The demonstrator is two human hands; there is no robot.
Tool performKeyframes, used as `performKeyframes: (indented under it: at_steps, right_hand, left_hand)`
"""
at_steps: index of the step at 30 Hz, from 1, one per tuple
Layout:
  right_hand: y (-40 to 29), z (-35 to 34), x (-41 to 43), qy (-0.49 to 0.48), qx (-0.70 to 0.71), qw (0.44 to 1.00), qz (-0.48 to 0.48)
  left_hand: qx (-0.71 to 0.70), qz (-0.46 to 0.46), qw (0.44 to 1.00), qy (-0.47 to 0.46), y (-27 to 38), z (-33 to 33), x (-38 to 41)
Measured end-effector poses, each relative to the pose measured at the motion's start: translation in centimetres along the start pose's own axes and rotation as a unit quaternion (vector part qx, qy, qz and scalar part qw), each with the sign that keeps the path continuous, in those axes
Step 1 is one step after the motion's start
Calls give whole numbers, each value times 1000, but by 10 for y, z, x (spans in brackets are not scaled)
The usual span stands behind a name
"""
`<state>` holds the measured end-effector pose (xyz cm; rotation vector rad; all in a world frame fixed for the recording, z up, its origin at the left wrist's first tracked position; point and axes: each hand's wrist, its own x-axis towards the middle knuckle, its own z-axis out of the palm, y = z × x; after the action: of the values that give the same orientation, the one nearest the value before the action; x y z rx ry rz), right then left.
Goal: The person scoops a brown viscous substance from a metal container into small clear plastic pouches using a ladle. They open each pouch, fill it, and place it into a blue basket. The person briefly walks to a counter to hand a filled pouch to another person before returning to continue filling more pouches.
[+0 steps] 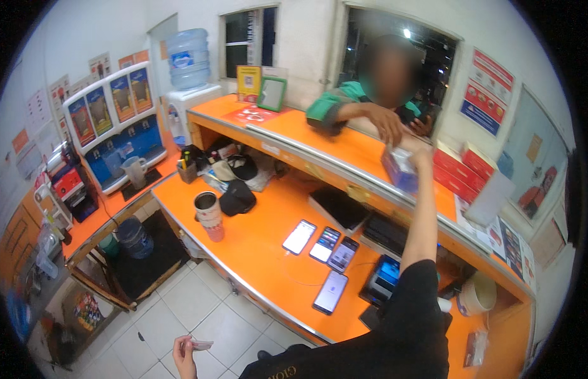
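My right arm stretches over the raised orange counter [298, 137]. My right hand [421, 157] is at its far side, beside a blue box with a whitish top [402, 173]. Another person's hand [386, 122] meets it closely there; blur hides whether anything is between them. That person leans in at the window in a green and dark sleeve [327, 111]. Low at the left, my left hand [184, 354] pinches a small folded paper [202, 345], perhaps a banknote, above the tiled floor.
Several phones [330, 291] lie on the lower orange desk [265, 265], near a card terminal or small printer [381, 279]. A patterned tumbler [209, 215] and black cap [237, 197] are farther left. Red boxes [457, 166] stand on the counter. A drink dispenser [118, 128] is leftmost.
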<state>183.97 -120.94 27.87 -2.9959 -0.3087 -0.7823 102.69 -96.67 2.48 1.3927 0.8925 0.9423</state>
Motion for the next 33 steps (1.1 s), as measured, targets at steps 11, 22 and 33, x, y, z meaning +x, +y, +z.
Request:
performKeyframes:
  at_steps: [11,22,33]
  right_hand:
    - [-260,-90,-316,355,475,797,-115]
    - [-667,-165,-591,-361,622,357,-597]
    - [-838,-260,-775,-446,502,12,-741]
  left_hand:
    - [45,-2,992,119,-10,-88,67]
    - [181,126,965,144,89,-175,217]
    - [168,43,830,530,47,-342,155]
